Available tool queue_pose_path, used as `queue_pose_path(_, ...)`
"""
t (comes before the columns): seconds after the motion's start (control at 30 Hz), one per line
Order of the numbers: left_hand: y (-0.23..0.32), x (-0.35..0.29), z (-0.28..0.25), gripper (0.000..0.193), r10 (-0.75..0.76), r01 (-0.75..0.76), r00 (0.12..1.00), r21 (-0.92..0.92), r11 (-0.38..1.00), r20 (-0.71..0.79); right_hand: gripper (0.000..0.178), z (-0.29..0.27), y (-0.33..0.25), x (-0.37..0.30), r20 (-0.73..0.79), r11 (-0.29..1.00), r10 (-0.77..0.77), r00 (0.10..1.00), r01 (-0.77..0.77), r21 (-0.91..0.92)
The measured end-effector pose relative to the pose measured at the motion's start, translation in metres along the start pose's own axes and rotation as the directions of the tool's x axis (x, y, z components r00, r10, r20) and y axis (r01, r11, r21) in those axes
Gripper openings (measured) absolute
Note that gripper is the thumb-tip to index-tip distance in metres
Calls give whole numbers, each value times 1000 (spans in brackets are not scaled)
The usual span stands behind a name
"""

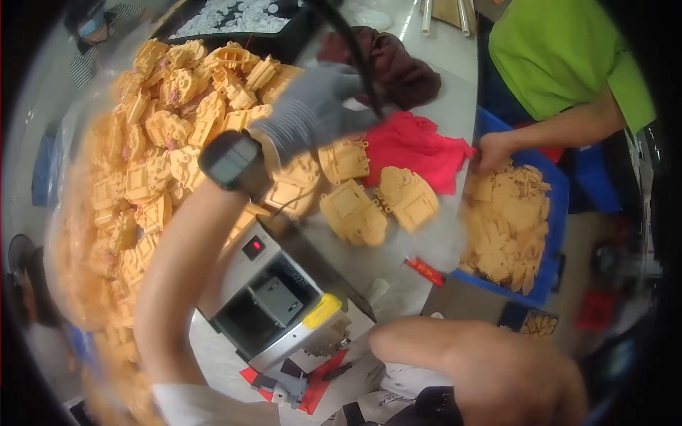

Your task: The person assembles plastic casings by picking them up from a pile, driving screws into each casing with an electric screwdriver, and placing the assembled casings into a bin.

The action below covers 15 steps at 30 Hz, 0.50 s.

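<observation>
My left hand [316, 106], in a grey knitted glove with a dark watch [231, 160] at the wrist, reaches out over the far part of the table. Its fingers look apart, partly covered by a thick black cable [355, 57]; I see nothing held in them. Next to them lie a dark maroon cloth [398, 67] and a bright red cloth [415, 149]. Several yellow-orange plastic housings [353, 213] rest just nearer on the table. My right arm [462, 351] bends in at the lower right; its hand does not show.
A large heap of yellow-orange plastic parts [167, 128] fills the left. Before me stands a metal-cased machine [284, 298] with a red display and yellow patch. A person in green [561, 57] reaches into a blue bin [558, 234] of flat parts. White pieces [234, 18] fill a black tray.
</observation>
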State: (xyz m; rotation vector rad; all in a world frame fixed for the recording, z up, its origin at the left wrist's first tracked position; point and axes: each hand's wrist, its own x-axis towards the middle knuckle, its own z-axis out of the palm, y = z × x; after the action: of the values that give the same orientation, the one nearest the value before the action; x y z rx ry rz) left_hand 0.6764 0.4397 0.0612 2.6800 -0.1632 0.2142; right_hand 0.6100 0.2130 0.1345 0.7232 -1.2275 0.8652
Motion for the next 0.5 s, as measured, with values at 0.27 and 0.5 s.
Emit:
queue_pose_path(0.27,79,-18,42,82,281,-416,883,346,841,377,16,1,-16,-5,-47,996,-61,997,64,62)
queue_pose_path(0.5,80,-23,60,91,193,-521,743,373,768,640,16,2,-16,-5,-22,993,-75,997,77,95)
